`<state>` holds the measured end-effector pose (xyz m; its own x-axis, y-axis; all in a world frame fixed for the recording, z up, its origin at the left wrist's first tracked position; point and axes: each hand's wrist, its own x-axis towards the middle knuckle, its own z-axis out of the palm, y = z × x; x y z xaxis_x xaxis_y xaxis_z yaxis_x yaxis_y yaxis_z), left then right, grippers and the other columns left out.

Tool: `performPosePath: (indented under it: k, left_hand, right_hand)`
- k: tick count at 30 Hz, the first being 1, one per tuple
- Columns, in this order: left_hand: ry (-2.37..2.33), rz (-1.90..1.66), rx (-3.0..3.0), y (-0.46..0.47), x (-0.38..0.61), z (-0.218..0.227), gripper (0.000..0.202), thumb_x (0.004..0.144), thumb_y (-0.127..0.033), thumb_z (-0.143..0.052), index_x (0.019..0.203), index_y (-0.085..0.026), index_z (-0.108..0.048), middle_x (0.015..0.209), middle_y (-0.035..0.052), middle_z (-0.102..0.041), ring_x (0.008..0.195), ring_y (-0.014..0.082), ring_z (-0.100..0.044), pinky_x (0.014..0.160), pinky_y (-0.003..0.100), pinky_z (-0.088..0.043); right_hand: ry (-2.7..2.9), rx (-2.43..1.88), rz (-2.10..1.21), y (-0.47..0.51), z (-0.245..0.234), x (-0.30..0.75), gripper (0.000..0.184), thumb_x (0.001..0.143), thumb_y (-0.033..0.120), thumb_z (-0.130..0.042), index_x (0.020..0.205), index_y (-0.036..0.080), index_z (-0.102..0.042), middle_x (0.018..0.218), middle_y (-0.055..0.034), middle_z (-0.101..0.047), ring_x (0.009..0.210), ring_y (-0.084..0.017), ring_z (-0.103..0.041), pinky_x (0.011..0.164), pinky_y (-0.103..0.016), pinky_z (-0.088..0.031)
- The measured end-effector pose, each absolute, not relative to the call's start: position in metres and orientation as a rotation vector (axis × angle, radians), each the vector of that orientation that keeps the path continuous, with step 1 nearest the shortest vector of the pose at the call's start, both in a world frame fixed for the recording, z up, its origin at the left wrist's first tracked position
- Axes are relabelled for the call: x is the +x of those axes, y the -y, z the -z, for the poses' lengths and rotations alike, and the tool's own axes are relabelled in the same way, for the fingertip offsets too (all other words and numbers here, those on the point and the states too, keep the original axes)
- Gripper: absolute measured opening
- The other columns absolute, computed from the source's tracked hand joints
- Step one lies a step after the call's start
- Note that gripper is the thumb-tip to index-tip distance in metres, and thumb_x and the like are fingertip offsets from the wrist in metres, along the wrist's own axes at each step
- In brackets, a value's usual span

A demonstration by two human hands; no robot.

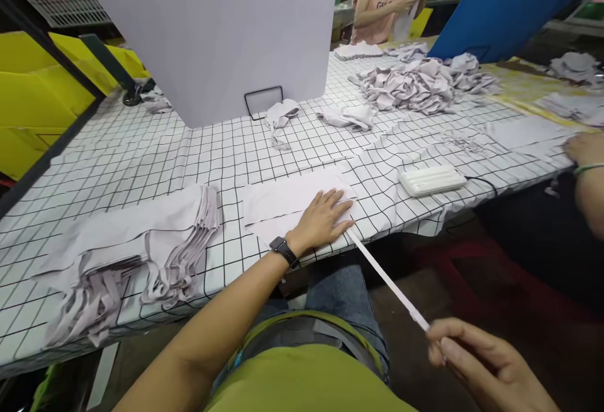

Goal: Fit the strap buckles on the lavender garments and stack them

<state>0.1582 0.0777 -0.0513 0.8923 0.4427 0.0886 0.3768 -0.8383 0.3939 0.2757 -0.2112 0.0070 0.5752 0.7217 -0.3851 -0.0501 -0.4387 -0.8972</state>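
My left hand (325, 218), with a black watch on its wrist, lies flat with fingers spread on a pale folded cloth piece (287, 201) at the near edge of the checked table (141, 154). A narrow white strap (387, 280) runs taut from that cloth off the table edge down to my right hand (476, 358), which pinches its end between thumb and fingers above my lap.
A stack of folded pale cloth pieces with straps (136, 255) lies at the left. A heap of crumpled cloth (419, 85) sits far right, a white flat device (431, 179) with a cable near the edge. Another person's arm (587, 170) rests at the right; a person stands at the back.
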Motion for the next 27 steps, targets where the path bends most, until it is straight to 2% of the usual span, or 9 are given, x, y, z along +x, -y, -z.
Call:
performPosePath:
  k: [2, 5, 8, 10, 12, 17, 22, 27]
  left_hand:
    - [-0.595, -0.343, 2.613, -0.075, 0.157, 0.049, 0.050, 0.105, -0.046, -0.046, 0.148, -0.019, -0.048, 0.164, 0.0140, -0.036, 0.156, 0.0308, -0.026, 0.129, 0.057, -0.016]
    - [-0.523, -0.683, 2.391, -0.060, 0.149, 0.034, 0.031, 0.104, -0.030, -0.049, 0.131, -0.021, -0.059, 0.149, 0.0118, -0.055, 0.152, 0.0285, -0.035, 0.127, 0.056, -0.025]
    - [-0.403, -0.890, 2.126, -0.034, 0.135, 0.009, 0.019, 0.098, -0.017, -0.054, 0.113, -0.021, -0.065, 0.117, 0.0092, -0.070, 0.126, 0.0245, -0.058, 0.110, 0.044, -0.048]
    - [-0.392, -0.881, 2.021, -0.018, 0.127, -0.004, 0.017, 0.093, -0.011, -0.058, 0.106, -0.020, -0.066, 0.104, 0.0065, -0.071, 0.107, 0.0216, -0.065, 0.096, 0.038, -0.053]
    - [-0.450, -0.864, 1.954, -0.009, 0.121, -0.010, 0.016, 0.088, -0.010, -0.065, 0.101, -0.019, -0.066, 0.098, 0.0043, -0.073, 0.096, 0.0193, -0.066, 0.089, 0.034, -0.053]
    - [-0.542, -0.885, 1.900, -0.012, 0.117, -0.004, 0.010, 0.086, -0.011, -0.070, 0.093, -0.017, -0.070, 0.092, 0.0038, -0.074, 0.089, 0.0182, -0.067, 0.084, 0.031, -0.052]
    - [-0.573, -0.738, 1.848, -0.024, 0.112, -0.002, 0.007, 0.088, -0.010, -0.067, 0.087, -0.016, -0.071, 0.087, 0.0039, -0.073, 0.084, 0.0165, -0.067, 0.079, 0.028, -0.051]
    - [-0.551, -0.625, 1.947, -0.030, 0.104, -0.006, 0.008, 0.092, -0.010, -0.061, 0.087, -0.016, -0.063, 0.086, 0.0022, -0.066, 0.082, 0.0149, -0.060, 0.076, 0.027, -0.048]
  right_hand:
    - [0.431, -1.653, -1.019, 0.195, -0.013, 0.275, 0.041, 0.069, 0.059, -0.086, 0.084, 0.021, -0.083, 0.072, -0.0103, -0.077, 0.069, -0.024, -0.072, 0.064, -0.030, -0.059]
    - [0.465, -1.512, -1.070, 0.161, -0.009, 0.280, 0.041, 0.067, 0.051, -0.091, 0.094, 0.020, -0.085, 0.084, -0.0138, -0.081, 0.083, -0.028, -0.075, 0.078, -0.037, -0.061]
    - [0.622, -1.538, -0.996, 0.126, 0.001, 0.286, 0.039, 0.070, 0.049, -0.090, 0.096, 0.021, -0.086, 0.083, -0.0125, -0.081, 0.075, -0.023, -0.071, 0.071, -0.032, -0.060]
    - [0.716, -1.544, -0.911, 0.108, 0.006, 0.286, 0.034, 0.075, 0.050, -0.086, 0.092, 0.021, -0.086, 0.076, -0.0092, -0.079, 0.061, -0.017, -0.063, 0.061, -0.027, -0.056]
    - [0.812, -1.549, -0.868, 0.094, 0.007, 0.282, 0.031, 0.078, 0.050, -0.082, 0.088, 0.021, -0.086, 0.069, -0.0060, -0.076, 0.055, -0.015, -0.058, 0.055, -0.025, -0.053]
    - [1.063, -1.631, -0.843, 0.080, 0.005, 0.273, 0.027, 0.085, 0.044, -0.073, 0.086, 0.021, -0.085, 0.073, -0.0047, -0.078, 0.068, -0.021, -0.072, 0.065, -0.027, -0.057]
    - [1.332, -1.683, -0.800, 0.078, 0.006, 0.274, 0.030, 0.095, 0.042, -0.062, 0.086, 0.022, -0.082, 0.077, -0.0035, -0.077, 0.072, -0.021, -0.073, 0.064, -0.026, -0.056]
    - [1.443, -1.637, -0.877, 0.073, 0.006, 0.275, 0.028, 0.099, 0.038, -0.059, 0.101, 0.023, -0.082, 0.084, -0.0031, -0.078, 0.080, -0.021, -0.075, 0.069, -0.024, -0.058]
